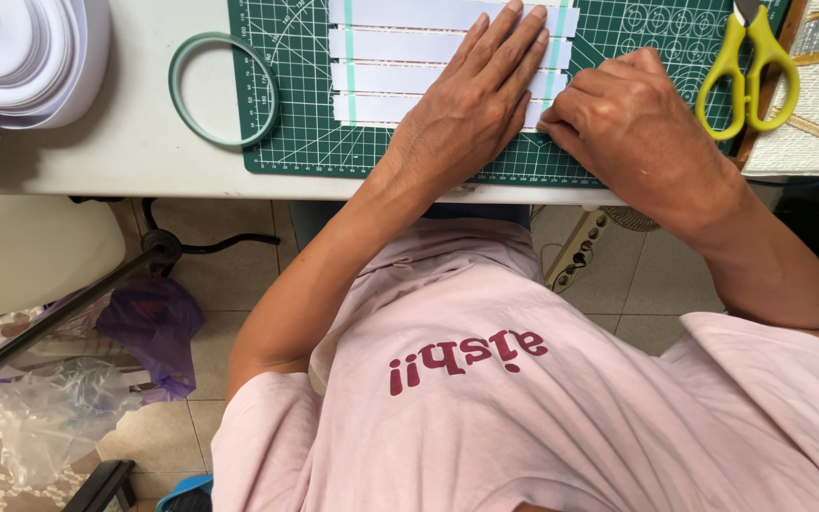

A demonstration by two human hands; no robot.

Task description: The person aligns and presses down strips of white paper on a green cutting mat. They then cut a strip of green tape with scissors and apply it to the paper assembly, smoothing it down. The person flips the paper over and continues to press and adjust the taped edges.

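White strips (409, 45) lie in four parallel rows across a green cutting mat (305, 142) with a printed white grid, the mat sitting on a pale table (125, 142). Strips look like ribbon or paper, flat, long and narrow, each with a faint reddish line along one edge; pale mint tape bands (351, 57) cross them vertically near the left ends and again near the right. Left hand (471, 100) lies flat, palm down, fingers straight and close together, pressing on the right half of the strips. Right hand (618, 109) sits at the strips' right ends, fingers curled under, tips pushed against the lowest strip's end; whether it pinches anything, cannot tell. Just left of the mat, partly overlapping its edge, a mint-green tape ring (223, 90). Yellow-handled scissors (746, 76) rest at the mat's right edge, near the right hand. White ribbon roll (35, 52) at the table's far left corner.
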